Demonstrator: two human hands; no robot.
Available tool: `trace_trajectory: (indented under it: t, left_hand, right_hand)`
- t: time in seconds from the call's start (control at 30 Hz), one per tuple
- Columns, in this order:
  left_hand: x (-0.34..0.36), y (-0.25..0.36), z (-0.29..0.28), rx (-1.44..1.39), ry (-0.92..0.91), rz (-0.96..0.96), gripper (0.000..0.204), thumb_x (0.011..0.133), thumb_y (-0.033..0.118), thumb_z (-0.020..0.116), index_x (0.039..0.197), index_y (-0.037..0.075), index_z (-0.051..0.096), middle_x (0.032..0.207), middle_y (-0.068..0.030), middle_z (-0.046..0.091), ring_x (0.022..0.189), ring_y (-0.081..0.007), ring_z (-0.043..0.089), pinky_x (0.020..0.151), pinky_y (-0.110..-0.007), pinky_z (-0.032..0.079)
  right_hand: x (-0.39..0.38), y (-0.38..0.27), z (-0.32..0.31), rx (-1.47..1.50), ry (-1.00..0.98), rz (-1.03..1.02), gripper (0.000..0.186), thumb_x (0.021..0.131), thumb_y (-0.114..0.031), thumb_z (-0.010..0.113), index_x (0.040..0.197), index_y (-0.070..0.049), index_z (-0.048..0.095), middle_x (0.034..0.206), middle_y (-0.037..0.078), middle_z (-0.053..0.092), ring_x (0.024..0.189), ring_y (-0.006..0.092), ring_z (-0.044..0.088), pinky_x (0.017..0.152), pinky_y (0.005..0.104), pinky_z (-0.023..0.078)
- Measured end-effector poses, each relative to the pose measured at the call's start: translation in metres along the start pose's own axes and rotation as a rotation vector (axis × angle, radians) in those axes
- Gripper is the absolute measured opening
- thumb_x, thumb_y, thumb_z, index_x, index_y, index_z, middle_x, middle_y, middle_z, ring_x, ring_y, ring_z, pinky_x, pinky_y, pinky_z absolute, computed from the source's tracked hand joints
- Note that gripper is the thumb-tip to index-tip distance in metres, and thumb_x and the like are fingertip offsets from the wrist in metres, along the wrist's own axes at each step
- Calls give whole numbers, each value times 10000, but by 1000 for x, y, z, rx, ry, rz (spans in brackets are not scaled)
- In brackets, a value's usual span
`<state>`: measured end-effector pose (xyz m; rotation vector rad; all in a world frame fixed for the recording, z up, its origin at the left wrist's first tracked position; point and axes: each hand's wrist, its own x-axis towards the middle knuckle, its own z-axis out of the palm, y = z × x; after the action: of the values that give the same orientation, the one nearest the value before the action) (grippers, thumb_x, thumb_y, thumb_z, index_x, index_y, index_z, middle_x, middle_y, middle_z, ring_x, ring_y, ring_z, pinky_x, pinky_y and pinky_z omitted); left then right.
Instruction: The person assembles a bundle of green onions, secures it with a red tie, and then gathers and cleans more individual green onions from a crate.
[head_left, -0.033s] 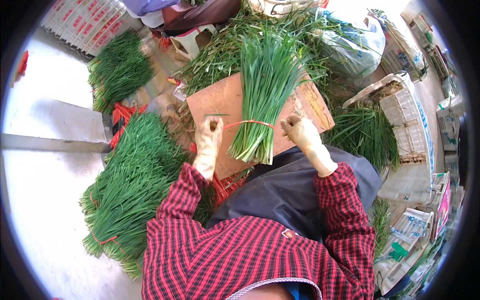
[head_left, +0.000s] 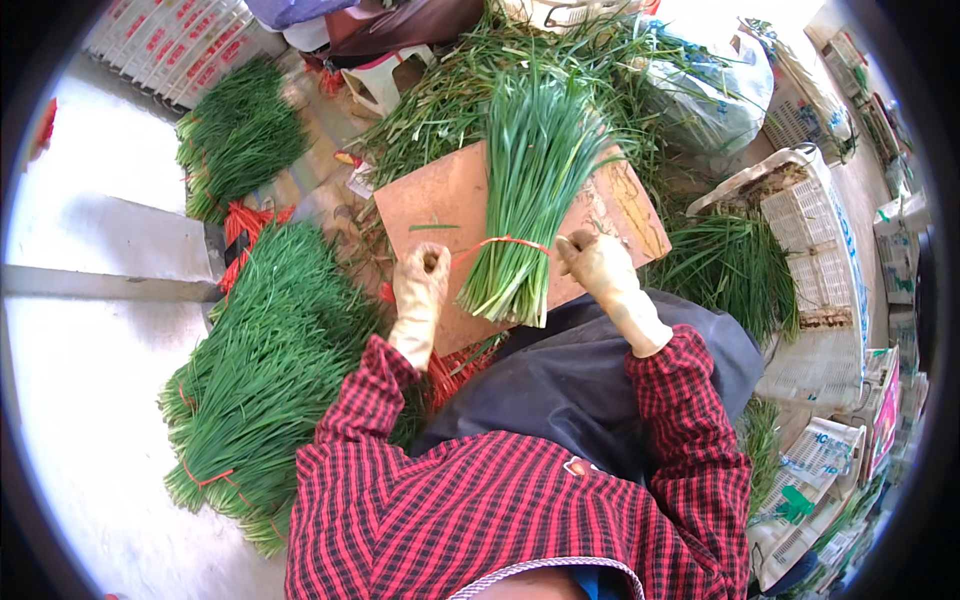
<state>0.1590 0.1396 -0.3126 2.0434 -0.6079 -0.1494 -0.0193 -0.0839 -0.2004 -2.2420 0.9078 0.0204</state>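
A bunch of long green chives point(head_left: 530, 170) lies on a brown board point(head_left: 430, 200) across my lap, cut ends toward me. A thin red string point(head_left: 500, 242) circles the bunch near its lower end. My left hand point(head_left: 420, 290), in a pale glove, is closed on the string's left end beside the bunch. My right hand point(head_left: 600, 275), also gloved, is closed as a fist on the string's right end, just right of the bunch. The string runs taut between both hands.
A big heap of tied chive bunches point(head_left: 270, 380) lies at my left, a smaller heap point(head_left: 240, 140) farther back. Red strings point(head_left: 250, 220) lie between them. Loose chives point(head_left: 450, 100) spread behind the board, more point(head_left: 730, 265) at right beside white crates point(head_left: 810, 250).
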Motion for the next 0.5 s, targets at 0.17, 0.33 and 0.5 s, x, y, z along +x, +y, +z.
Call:
trace_trajectory:
  t: [0.17, 0.33, 0.5]
  left_hand:
    - [-45, 70, -2, 353, 165, 354, 264, 749, 128, 766, 993, 102, 669, 962, -49, 685, 832, -229, 640, 772, -350, 502]
    - [-33, 76, 4, 223, 13, 407, 118, 785, 95, 705, 902, 89, 695, 891, -81, 694, 793, -236, 655, 738, -344, 520]
    - [-24, 73, 32, 362, -239, 31, 179, 809, 257, 705, 824, 78, 693, 855, -100, 686, 783, -259, 659, 731, -375, 518]
  right_hand:
    - [-5, -53, 24, -64, -229, 36, 496, 886, -520, 585, 777, -53, 713, 678, 116, 681, 691, 276, 677, 672, 393, 528]
    - [-1, -29, 69, -311, -136, -122, 454, 833, -490, 632, 850, -43, 708, 800, 151, 698, 800, 314, 686, 729, 413, 532]
    - [2, -23, 73, -293, -164, -3, 445, 810, -482, 649, 891, -49, 708, 861, 165, 706, 854, 311, 691, 768, 400, 539]
